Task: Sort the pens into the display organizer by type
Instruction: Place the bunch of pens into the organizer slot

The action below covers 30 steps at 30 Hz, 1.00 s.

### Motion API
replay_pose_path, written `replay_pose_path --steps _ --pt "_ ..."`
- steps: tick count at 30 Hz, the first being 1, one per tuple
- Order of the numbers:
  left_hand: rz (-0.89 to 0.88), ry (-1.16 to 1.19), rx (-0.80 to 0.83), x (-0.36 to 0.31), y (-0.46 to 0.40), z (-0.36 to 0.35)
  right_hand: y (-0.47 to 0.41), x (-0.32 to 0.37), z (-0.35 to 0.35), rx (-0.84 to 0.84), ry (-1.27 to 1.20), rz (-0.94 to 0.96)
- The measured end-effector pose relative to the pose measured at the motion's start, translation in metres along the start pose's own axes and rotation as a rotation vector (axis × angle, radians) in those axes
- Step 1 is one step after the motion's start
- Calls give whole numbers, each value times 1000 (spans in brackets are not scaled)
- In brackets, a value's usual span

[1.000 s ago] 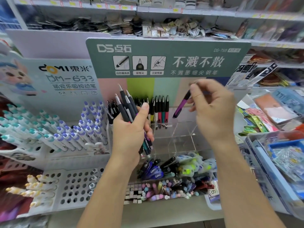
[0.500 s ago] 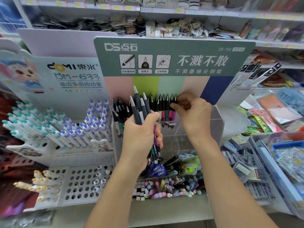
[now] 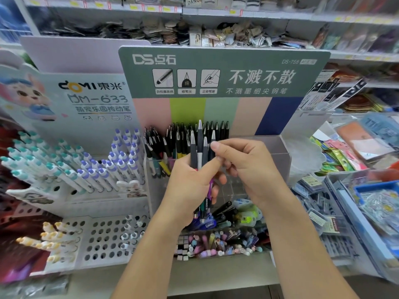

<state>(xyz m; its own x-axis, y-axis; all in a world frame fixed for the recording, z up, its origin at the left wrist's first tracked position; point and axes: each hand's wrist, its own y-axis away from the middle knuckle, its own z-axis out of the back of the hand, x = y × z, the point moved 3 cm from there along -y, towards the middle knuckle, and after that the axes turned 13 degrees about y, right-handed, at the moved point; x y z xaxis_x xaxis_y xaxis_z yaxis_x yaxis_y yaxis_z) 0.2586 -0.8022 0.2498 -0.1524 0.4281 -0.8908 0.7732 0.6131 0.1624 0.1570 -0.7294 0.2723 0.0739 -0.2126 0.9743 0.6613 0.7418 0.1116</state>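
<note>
Shop shelves (image 3: 216, 16) packed with goods run behind both hands. Left hand (image 3: 190, 186) grips a bundle of pens (image 3: 199, 152) upright: dark grey and black barrels, silver tips upward, one with a pale grip, purple and teal bodies poking out below the fist. Right hand (image 3: 248, 169) pinches the rightmost pen of the bundle near its tip with thumb and forefinger. Just beyond the hands, the clear display organizer (image 3: 282, 156) holds rows of black pens standing upright under a green header card (image 3: 222, 72).
</note>
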Motion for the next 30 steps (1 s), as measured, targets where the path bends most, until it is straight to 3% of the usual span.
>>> replay_pose_path --steps 2,7,9,14,17,20,24,30 --pt "-2 -16 3 0 0 2 -1 -2 0 -44 31 -23" --pt "-29 -1 -82 4 2 1 4 17 -4 -281 468 116" --pt "-32 35 -112 4 2 -2 4 22 -6 -347 515 135" --pt "-49 164 -163 -2 -3 0 0 22 -5 -368 183 79" --pt "-73 69 -264 -5 -8 13 -4 19 2 -372 -116 95" --pt "-81 -36 -300 -6 -10 26 -8 18 21 -494 -192 211" --pt "-85 -31 -274 -11 -10 31 -22 12 32 -607 132 323" --pt "8 206 -305 -15 -10 25 -44 -2 5 -440 493 307"
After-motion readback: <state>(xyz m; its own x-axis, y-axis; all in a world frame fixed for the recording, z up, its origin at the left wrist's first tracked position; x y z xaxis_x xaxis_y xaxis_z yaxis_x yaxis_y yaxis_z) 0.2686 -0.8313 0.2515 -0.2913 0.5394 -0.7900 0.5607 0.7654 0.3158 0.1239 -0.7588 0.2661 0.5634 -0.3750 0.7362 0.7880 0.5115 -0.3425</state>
